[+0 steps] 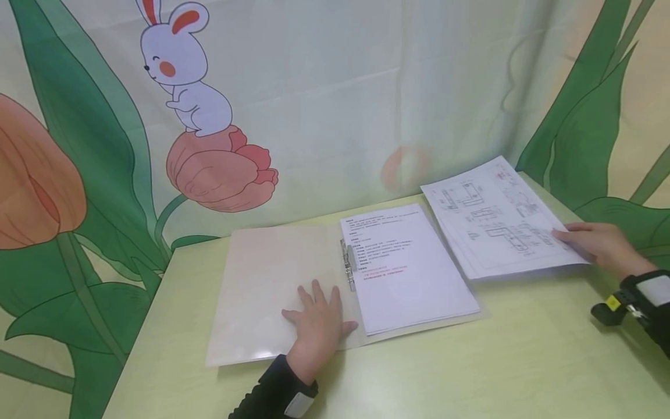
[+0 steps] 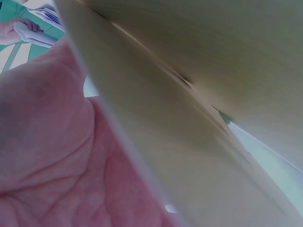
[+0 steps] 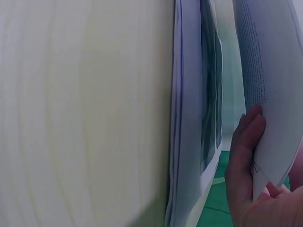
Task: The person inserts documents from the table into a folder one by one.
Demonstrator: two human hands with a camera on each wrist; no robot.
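Left hand (image 1: 318,327) is resting on the open folder (image 1: 262,279) — fingers spread, unclenched
Beside the folder — the right hand (image 1: 609,247) is pinching printed sheets (image 1: 497,227).

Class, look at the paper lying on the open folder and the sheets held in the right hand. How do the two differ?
The folder paper shows rows of printed text, while the held sheets show line drawings on top. The folder paper lies on the right side of the open folder with no hand on it, whereas the held sheets are pinched near a corner by the right hand. Both are white with dark print.
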